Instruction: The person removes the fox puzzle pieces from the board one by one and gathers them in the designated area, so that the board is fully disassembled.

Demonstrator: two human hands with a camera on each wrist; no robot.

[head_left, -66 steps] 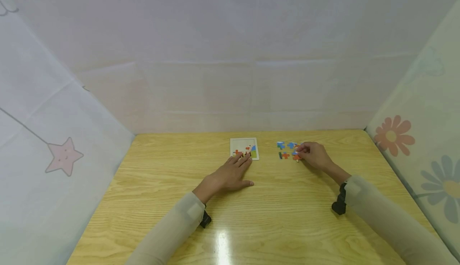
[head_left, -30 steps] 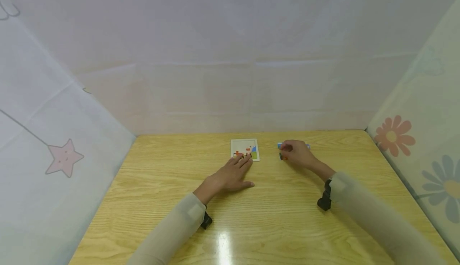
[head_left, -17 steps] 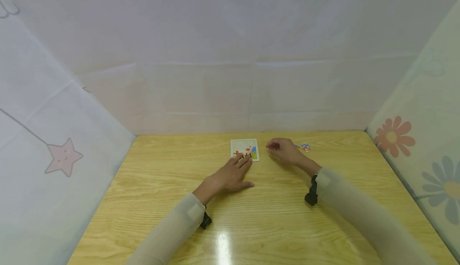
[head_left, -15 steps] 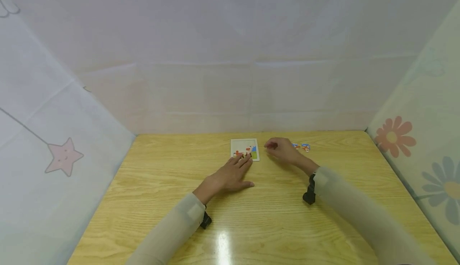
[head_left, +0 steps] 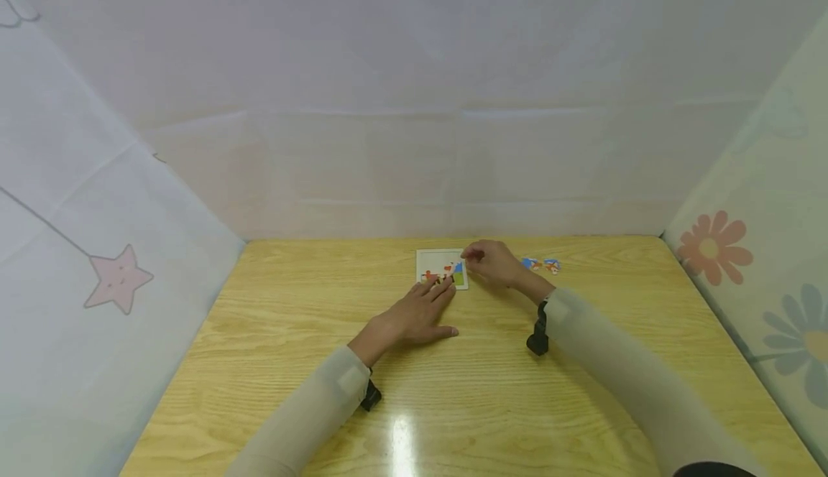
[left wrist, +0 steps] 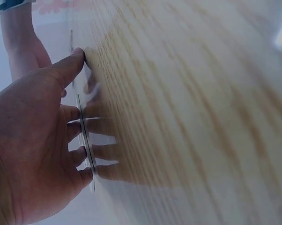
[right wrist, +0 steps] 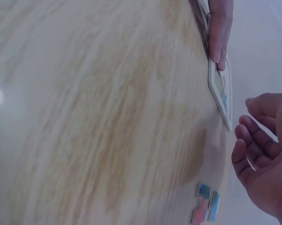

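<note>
My left hand (head_left: 417,315) lies palm down, fingers spread. Its fingertips rest on the lower part of a white-bordered puzzle board (head_left: 423,258), where colored pieces (head_left: 457,269) fill the bottom and right side. At the board's upper right edge, my right hand (head_left: 494,261) hovers with thumb and index brought together in a pinch. The puzzle piece between them is almost wholly hidden. In the right wrist view the right hand's other fingers (right wrist: 244,154) curl loosely, off the table.
Loose blue-and-orange puzzle pieces (head_left: 551,266) lie on the wooden table (head_left: 491,391) right of the right hand, some hidden by it. Fabric walls (head_left: 362,168) stand along the table's back and both sides.
My right hand has come left from the loose pieces to the board's right edge, uncovering pieces behind it. My left hand has stayed on the board.
</note>
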